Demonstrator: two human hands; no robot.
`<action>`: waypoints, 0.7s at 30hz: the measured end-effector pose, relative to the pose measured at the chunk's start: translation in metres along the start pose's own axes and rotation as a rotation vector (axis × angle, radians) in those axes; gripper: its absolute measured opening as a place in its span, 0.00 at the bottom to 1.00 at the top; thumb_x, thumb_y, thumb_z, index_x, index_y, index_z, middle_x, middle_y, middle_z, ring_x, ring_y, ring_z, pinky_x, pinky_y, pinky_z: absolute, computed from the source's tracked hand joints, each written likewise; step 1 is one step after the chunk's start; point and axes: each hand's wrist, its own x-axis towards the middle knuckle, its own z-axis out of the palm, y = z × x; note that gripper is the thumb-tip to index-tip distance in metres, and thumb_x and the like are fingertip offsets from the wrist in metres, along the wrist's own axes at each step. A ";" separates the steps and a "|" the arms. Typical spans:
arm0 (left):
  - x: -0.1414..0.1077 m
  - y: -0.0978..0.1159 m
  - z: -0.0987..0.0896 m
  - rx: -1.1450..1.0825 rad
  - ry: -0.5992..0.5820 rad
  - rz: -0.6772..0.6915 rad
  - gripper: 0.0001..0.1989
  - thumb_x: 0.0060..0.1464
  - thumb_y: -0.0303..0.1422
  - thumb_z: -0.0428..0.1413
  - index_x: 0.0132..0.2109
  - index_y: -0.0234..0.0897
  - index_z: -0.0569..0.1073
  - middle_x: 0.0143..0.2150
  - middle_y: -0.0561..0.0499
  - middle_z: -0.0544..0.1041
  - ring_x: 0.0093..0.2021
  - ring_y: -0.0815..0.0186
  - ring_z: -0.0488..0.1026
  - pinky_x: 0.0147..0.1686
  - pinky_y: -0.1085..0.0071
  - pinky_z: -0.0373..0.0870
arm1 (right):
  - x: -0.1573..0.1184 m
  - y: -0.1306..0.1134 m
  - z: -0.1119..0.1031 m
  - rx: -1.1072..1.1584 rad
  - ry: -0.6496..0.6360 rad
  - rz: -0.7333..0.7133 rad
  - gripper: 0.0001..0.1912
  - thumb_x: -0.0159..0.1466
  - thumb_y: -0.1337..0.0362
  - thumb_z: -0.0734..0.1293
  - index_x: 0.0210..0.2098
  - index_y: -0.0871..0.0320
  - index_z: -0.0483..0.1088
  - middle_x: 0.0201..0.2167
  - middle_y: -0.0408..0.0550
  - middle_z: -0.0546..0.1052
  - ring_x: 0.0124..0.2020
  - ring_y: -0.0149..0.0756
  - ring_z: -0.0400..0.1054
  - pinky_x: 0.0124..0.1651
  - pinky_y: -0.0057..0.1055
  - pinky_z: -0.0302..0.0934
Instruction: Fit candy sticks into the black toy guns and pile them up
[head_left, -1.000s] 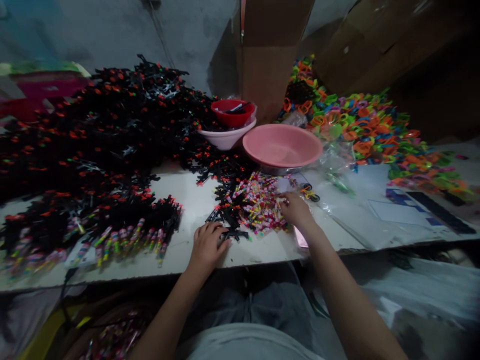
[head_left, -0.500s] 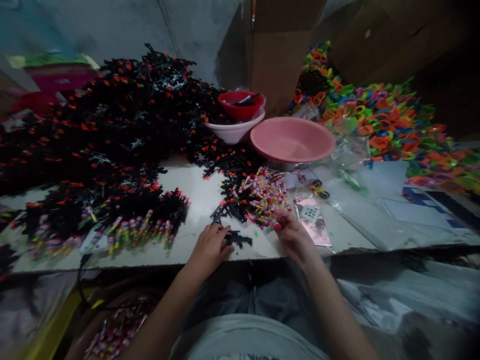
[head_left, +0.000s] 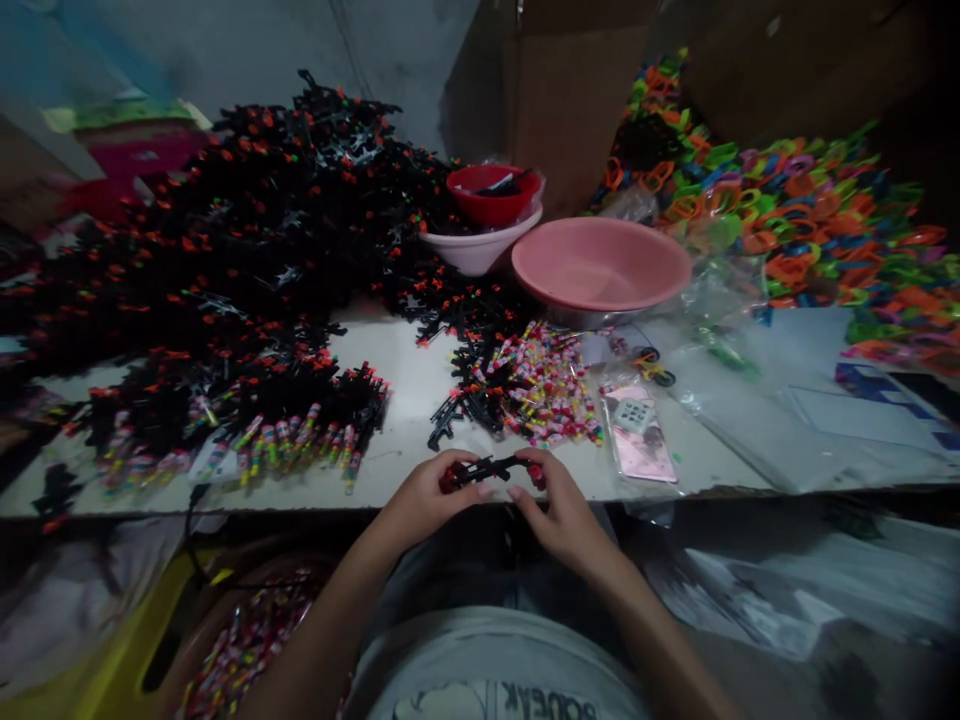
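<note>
My left hand (head_left: pixel 441 492) is closed on one end of a black toy gun (head_left: pixel 487 468), held just over the table's front edge. The fingers of my right hand (head_left: pixel 556 500) pinch the gun's other end, where a small red piece (head_left: pixel 535 474) shows; whether that piece is part of the gun I cannot tell. Another red bit shows by my left fingers. Just beyond my hands lies a heap of small colourful tubes (head_left: pixel 551 385), with several loose black toy guns (head_left: pixel 448 418) to its left.
A large mound of black toy guns (head_left: pixel 247 220) fills the left back. Guns with colourful tubes attached (head_left: pixel 300 440) lie in front of it. A pink basin (head_left: pixel 600 265), a red bowl (head_left: pixel 495 195), a pink packet (head_left: pixel 643 445) and bright plastic pieces (head_left: pixel 795 220) stand or lie rightward.
My right hand has left the tube heap and come in to the toy gun. My left hand has lifted the gun off the table toward me. The view has shifted slightly.
</note>
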 end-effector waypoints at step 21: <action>-0.024 0.017 0.032 -0.792 0.266 -0.127 0.20 0.38 0.32 0.68 0.40 0.33 0.73 0.38 0.47 0.81 0.40 0.62 0.77 0.44 0.67 0.72 | -0.012 -0.035 0.010 0.147 -0.016 0.036 0.07 0.68 0.60 0.55 0.43 0.55 0.59 0.33 0.45 0.70 0.33 0.33 0.67 0.36 0.30 0.62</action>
